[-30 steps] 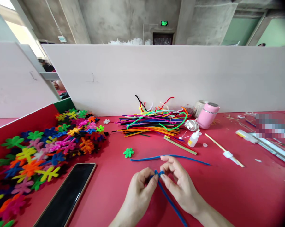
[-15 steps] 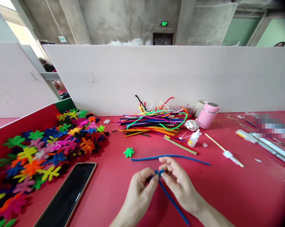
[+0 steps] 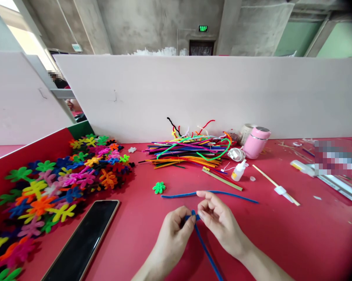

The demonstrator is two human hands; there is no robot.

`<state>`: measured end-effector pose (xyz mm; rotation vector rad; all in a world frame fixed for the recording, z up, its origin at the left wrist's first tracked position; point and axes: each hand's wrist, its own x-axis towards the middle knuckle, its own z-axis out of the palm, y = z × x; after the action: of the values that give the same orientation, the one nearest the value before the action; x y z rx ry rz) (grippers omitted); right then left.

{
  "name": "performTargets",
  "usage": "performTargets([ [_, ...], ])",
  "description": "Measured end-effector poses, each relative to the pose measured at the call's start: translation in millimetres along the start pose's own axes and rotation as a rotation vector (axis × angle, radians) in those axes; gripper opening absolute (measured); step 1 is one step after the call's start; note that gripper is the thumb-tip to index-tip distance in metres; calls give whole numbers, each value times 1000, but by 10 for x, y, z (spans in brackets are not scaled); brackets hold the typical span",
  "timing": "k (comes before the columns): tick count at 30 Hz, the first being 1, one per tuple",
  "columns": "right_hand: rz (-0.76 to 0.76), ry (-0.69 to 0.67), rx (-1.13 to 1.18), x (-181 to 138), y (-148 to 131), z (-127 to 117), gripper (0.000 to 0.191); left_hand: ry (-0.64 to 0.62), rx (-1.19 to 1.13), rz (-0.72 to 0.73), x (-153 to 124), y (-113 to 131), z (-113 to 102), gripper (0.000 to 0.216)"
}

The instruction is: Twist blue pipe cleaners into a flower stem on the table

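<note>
Head view: the left hand (image 3: pixel 176 229) pinches 1 blue pipe cleaner (image 3: pixel 205 246) at its folded top, over the red table (image 3: pixel 283 238); the right hand (image 3: pixel 219 220) curls its fingertips against the fold, whether gripping I cannot tell. It should be light, fuzzy, easily bent, best held at the fold. Beyond lie 1 unheld blue stem (image 3: pixel 222 192) and 1 green flower (image 3: pixel 159 187); leftward, 1 smartphone (image 3: pixel 84 238).

Looks like a craft workshop, judging by rough grey concrete walls (image 3: pixel 152 27) and a green exit sign (image 3: pixel 203 28) above a dark doorway (image 3: pixel 201 48). Divided by tall flat white panels (image 3: pixel 211 89) along the far edge of the smooth red bench (image 3: pixel 281 234). Stocked near that edge with a heap of multicoloured fuzzy pipe cleaners (image 3: pixel 187 151), and along the left edge with piled bright fuzzy flower shapes (image 3: pixel 61 183). Shared with another person (image 3: pixel 60 83), partly visible beyond the far left corner.
</note>
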<state>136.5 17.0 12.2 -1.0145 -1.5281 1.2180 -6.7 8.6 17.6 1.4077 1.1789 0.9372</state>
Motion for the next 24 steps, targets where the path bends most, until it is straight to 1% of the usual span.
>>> performTargets([
  [4, 45, -4, 22, -6, -15, 24, 29, 27, -19, 3, 3, 4, -4, 22],
  [8, 86, -4, 66, -20, 5, 50, 28, 32, -50, -24, 14, 27, -12, 22],
  [12, 44, 18, 15, -16, 17, 24, 28, 30, -116, -107, 22, 50, -9, 23],
  [15, -50, 54, -73, 3, 14, -42, 33, 26, -209, -181, 35, 24, -17, 25],
  [19, -234, 80, -285, 7, 26, -112, 41, 7, -314, -206, 57, -41, -41, 27],
  [24, -471, -67, -586, -12, 48, -102, 51, -38, -389, -213, 53, -85, -68, 28],
])
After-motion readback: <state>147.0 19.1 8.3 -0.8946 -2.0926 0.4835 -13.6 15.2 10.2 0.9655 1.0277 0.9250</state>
